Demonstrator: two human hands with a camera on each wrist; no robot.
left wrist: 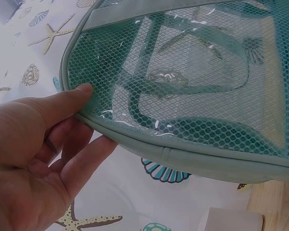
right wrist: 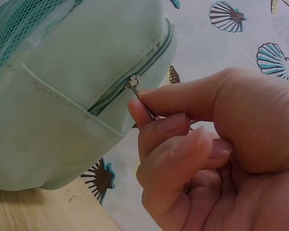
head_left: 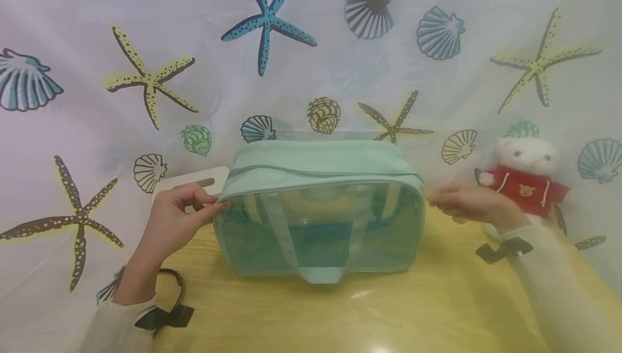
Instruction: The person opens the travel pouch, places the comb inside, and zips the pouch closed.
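A mint-green bag (head_left: 320,158) with see-through mesh sides stands upright on the table. Its strap handle (head_left: 320,275) hangs down the front, and a zipper (head_left: 291,171) runs along the top. At the bag's upper left corner, my left hand (head_left: 177,218) pinches the piped edge, thumb on the mesh and fingers beneath, as the left wrist view shows. My right hand (right wrist: 197,144) is at the right end, where its thumb and forefinger pinch the small metal zipper pull (right wrist: 134,83). Around the pull, the zipper looks closed in the right wrist view.
A white plush toy in a red hoodie (head_left: 526,191) sits behind my right wrist. Behind the bag's left end is a white board with a slot (head_left: 220,176). A dark, thin curved band (head_left: 181,283) lies by my left wrist. A patterned curtain (head_left: 311,83) hangs behind the wooden table (head_left: 272,315).
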